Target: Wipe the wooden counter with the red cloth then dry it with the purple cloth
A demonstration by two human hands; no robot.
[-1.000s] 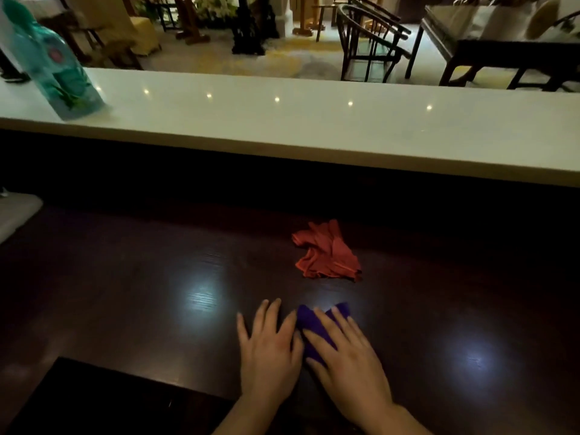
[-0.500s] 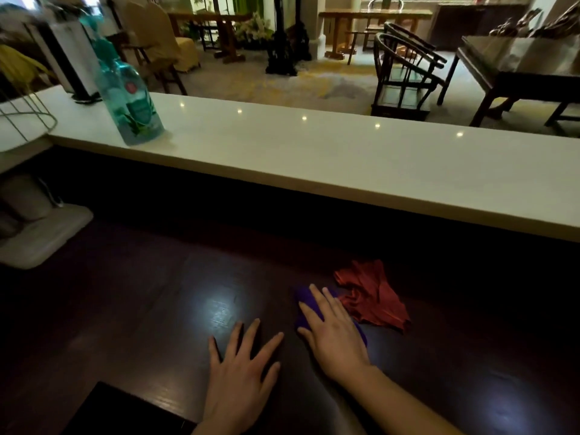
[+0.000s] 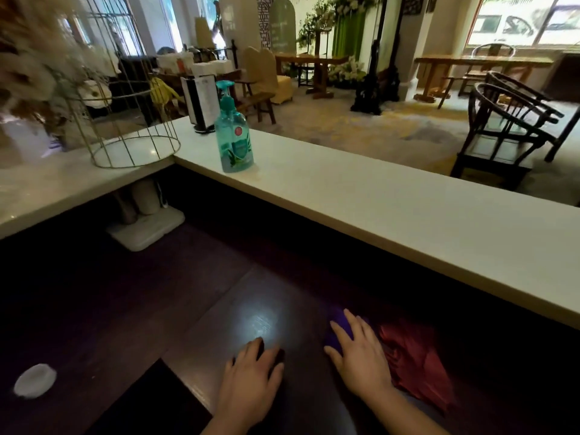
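The dark wooden counter [image 3: 188,302] fills the lower part of the head view. My right hand [image 3: 361,356] lies flat on the purple cloth [image 3: 337,324], pressing it onto the wood; only the cloth's far edge shows beyond my fingers. The crumpled red cloth [image 3: 417,362] rests on the counter just to the right of that hand, touching its side. My left hand [image 3: 254,378] lies flat on the bare wood to the left, fingers slightly curled, holding nothing.
A raised white ledge [image 3: 392,215] runs behind the counter, carrying a teal pump bottle [image 3: 233,136] and a wire cage [image 3: 131,120]. A white stand [image 3: 147,230] sits at the back left, a small white disc [image 3: 34,379] at the near left. A dark rectangular recess [image 3: 150,403] lies by my left wrist.
My right hand has slid the purple cloth away from me and to the right, up against the red cloth. My left hand came off the cloth onto bare wood. The view swung left and up.
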